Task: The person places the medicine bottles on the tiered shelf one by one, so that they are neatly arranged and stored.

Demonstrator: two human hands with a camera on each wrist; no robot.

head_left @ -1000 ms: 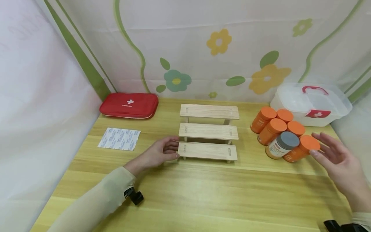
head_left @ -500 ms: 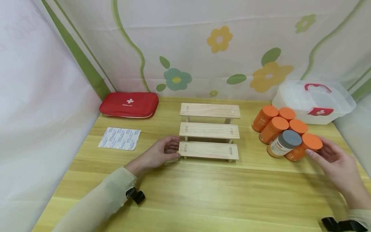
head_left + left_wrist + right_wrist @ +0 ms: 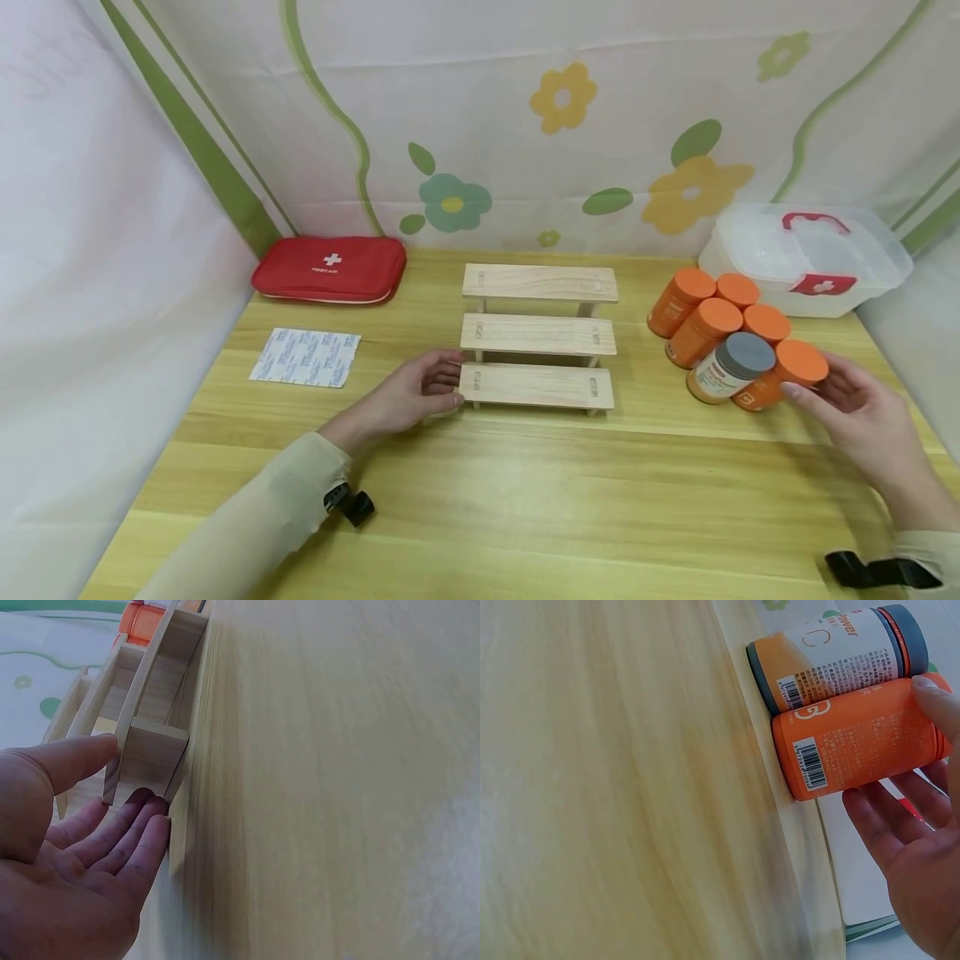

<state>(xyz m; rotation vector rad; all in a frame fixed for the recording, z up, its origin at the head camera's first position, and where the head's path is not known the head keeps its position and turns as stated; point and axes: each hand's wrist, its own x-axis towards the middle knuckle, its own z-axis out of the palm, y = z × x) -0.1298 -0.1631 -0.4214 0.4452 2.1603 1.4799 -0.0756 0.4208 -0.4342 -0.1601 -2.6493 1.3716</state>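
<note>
A three-step wooden display stand stands mid-table. My left hand holds the left end of its lowest step; in the left wrist view, the thumb lies on the board and the fingertips are by the support below. To the right, several orange-capped pill bottles are bunched upright with one grey-capped bottle. My right hand grips the nearest orange bottle, thumb near its cap and fingers around the far side. In the right wrist view that orange bottle touches the grey-capped one.
A red first aid pouch lies at the back left, with a white blue-printed sheet in front of it. Behind the bottles stands a translucent lidded box with a red handle. A floral curtain hangs along the table's back edge.
My right hand has moved left onto the nearest orange bottle, its fingers now around it. My left hand stays at the stand. The view has shifted slightly.
</note>
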